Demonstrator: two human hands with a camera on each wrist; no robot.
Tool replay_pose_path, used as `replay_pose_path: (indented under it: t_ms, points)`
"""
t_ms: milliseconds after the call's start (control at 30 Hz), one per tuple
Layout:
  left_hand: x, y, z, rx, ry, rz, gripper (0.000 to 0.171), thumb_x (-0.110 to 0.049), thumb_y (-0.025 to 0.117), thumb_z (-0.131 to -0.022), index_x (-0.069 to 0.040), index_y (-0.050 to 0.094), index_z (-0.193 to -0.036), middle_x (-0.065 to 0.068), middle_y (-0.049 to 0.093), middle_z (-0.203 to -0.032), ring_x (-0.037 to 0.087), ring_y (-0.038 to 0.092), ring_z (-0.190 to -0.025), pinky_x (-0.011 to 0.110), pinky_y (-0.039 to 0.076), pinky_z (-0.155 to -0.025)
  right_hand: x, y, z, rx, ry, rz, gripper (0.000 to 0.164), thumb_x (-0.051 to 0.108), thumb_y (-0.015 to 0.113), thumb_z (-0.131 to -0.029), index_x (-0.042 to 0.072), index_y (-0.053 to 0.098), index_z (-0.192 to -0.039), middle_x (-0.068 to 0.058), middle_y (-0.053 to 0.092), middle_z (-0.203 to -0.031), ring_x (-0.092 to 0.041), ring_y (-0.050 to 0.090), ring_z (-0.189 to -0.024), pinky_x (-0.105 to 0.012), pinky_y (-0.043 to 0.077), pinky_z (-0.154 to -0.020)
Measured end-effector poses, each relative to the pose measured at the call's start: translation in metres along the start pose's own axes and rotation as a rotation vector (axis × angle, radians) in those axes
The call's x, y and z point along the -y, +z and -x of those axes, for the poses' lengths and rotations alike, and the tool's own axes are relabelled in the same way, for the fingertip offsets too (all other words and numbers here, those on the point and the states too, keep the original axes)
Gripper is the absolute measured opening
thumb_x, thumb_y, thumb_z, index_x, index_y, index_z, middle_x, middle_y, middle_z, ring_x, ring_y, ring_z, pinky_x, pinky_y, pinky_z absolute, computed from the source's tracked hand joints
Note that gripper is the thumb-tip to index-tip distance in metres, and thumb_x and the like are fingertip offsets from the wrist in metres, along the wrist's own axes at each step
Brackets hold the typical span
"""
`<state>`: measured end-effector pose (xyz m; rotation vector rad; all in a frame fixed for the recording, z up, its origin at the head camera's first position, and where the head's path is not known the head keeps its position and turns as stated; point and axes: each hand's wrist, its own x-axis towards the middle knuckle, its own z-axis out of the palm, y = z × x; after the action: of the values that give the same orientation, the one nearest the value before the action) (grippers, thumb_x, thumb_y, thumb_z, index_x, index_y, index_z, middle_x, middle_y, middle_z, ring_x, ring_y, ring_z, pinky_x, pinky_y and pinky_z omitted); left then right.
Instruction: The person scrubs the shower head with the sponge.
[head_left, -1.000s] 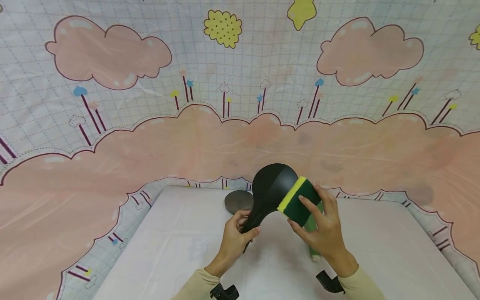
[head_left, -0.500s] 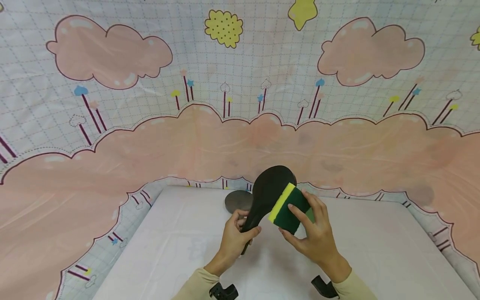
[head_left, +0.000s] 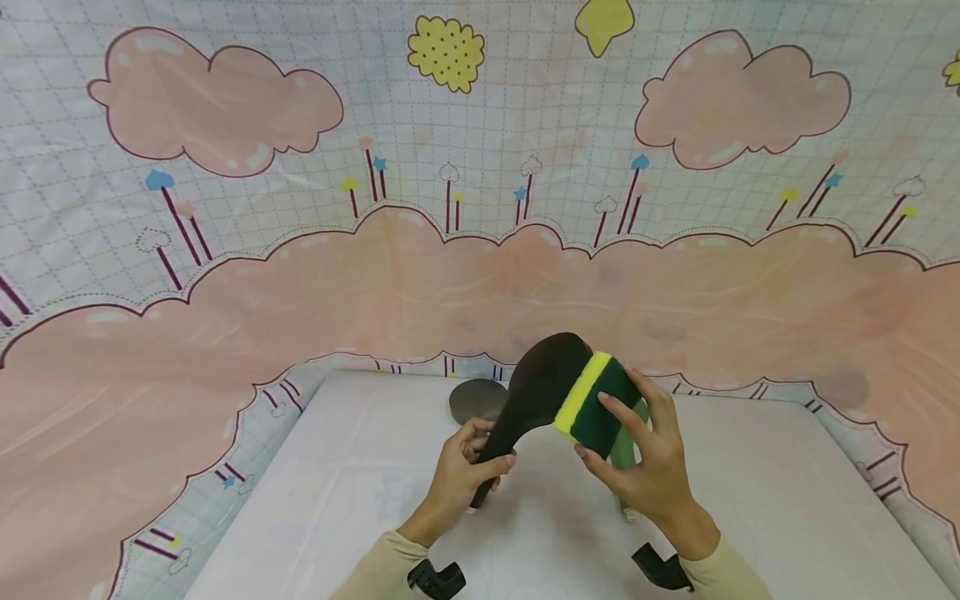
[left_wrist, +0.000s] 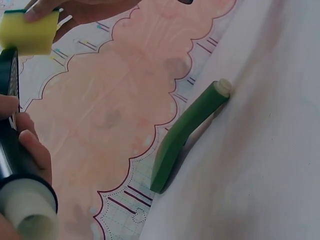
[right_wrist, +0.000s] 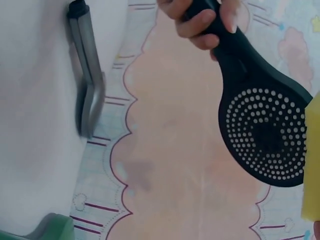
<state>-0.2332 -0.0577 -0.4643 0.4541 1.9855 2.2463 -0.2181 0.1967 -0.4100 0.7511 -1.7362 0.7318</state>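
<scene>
My left hand (head_left: 452, 477) grips a black shower head (head_left: 546, 377) by its handle, thumb on the near side. The head is raised and tilts up to the right; its spray face, dotted with pale nozzles, shows in the right wrist view. A pale hollow connector (left_wrist: 35, 220) ends the handle in the left wrist view. My right hand (head_left: 654, 467) pinches a sponge (head_left: 600, 406), yellow on one side and dark green on the other, between thumb and fingers. Its yellow side faces the shower head, right at the rim in both wrist views.
A grey shower head lies behind my left hand, its round part (head_left: 477, 402) showing in the head view and its handle (right_wrist: 90, 70) in the right wrist view. A green handle (left_wrist: 185, 135) lies on the white table (head_left: 337, 500), partly behind my right hand. Patterned cloth (head_left: 465, 292) hangs behind.
The sponge swings left and down across the shower head, then back right and up to its rim. The shower head tilts further right as my left hand shifts slightly left.
</scene>
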Motion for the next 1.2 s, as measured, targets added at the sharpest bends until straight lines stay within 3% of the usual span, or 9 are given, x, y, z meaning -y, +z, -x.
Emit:
replay_pose_path:
  t_ms: [167, 300, 467, 767, 1200]
  points:
    - [0.001, -0.005, -0.001, 0.016, 0.013, -0.033, 0.049, -0.008, 0.076, -0.083, 0.0, 0.055, -0.126, 0.029, 0.066, -0.113, 0.012, 0.064, -0.082, 0.023, 0.053, -0.065, 0.004, 0.0, 0.001, 0.006, 0.009, -0.022, 0.061, 0.057, 0.068, -0.085, 0.002, 0.068, -0.113, -0.035, 0.05, -0.134, -0.038, 0.045, -0.127, -0.021, 0.034, -0.112]
    - [0.001, -0.009, -0.003, 0.004, -0.017, -0.111, 0.058, -0.012, 0.076, -0.085, -0.001, 0.053, -0.137, 0.022, 0.062, -0.128, 0.02, 0.066, -0.105, 0.023, 0.055, -0.084, 0.007, 0.001, 0.003, 0.02, -0.017, -0.005, 0.06, 0.057, 0.067, -0.085, 0.004, 0.069, -0.113, -0.034, 0.05, -0.134, -0.039, 0.046, -0.125, -0.02, 0.035, -0.111]
    - [0.004, -0.015, -0.006, -0.004, -0.029, -0.142, 0.063, -0.013, 0.075, -0.086, -0.002, 0.049, -0.142, 0.018, 0.055, -0.137, 0.03, 0.054, -0.128, 0.027, 0.05, -0.1, 0.012, 0.003, 0.007, 0.041, -0.058, 0.022, 0.058, 0.057, 0.065, -0.087, 0.006, 0.069, -0.113, -0.033, 0.052, -0.132, -0.04, 0.047, -0.124, -0.019, 0.034, -0.112]
    - [0.011, -0.023, -0.007, 0.001, -0.046, -0.122, 0.064, -0.013, 0.076, -0.085, -0.004, 0.05, -0.142, 0.016, 0.055, -0.131, 0.027, 0.054, -0.126, 0.02, 0.049, -0.095, 0.014, 0.003, 0.007, 0.059, -0.087, 0.024, 0.056, 0.057, 0.064, -0.087, 0.007, 0.069, -0.113, -0.032, 0.052, -0.134, -0.04, 0.047, -0.122, -0.02, 0.032, -0.112]
    - [0.008, -0.027, -0.006, 0.058, -0.028, -0.11, 0.057, -0.009, 0.077, -0.083, 0.0, 0.056, -0.135, 0.011, 0.055, -0.12, 0.023, 0.058, -0.119, 0.02, 0.049, -0.096, 0.003, -0.015, -0.004, 0.096, 0.07, -0.1, 0.066, 0.059, 0.062, -0.087, 0.001, 0.066, -0.119, -0.03, 0.048, -0.139, -0.029, 0.044, -0.133, -0.012, 0.038, -0.104]
